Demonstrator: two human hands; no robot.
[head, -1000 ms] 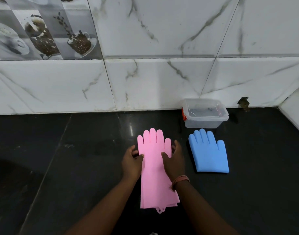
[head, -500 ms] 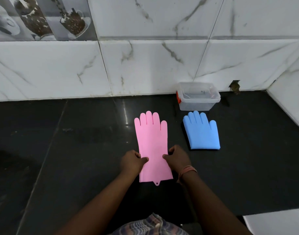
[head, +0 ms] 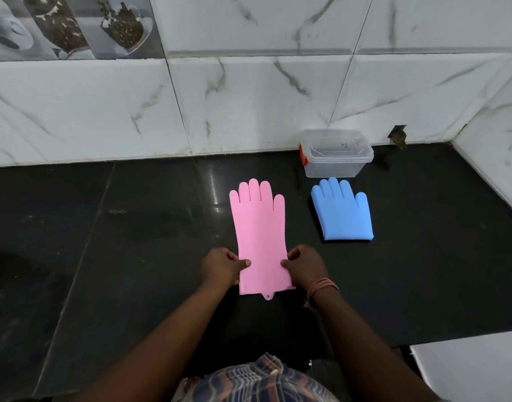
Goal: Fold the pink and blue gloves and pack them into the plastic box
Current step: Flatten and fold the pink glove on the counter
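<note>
The pink gloves [head: 260, 233] lie flat and full length on the black counter, fingers pointing at the wall. My left hand [head: 221, 266] pinches their left edge near the cuff, and my right hand [head: 305, 266] pinches the right edge at the same height. To the right the blue gloves [head: 343, 213] rest folded, fingers toward the wall. Just behind them stands the clear plastic box [head: 336, 165] with a red latch; it looks empty.
A white marble-tiled wall runs along the back and turns in at the right side. The black counter [head: 118, 242] ends at a front edge near my body, with a white surface [head: 469, 369] below at the lower right.
Both hands slid down the pink gloves from beside the palm to the cuff end and now pinch the edges. The camera tilted down, so everything sits higher in the frame.
</note>
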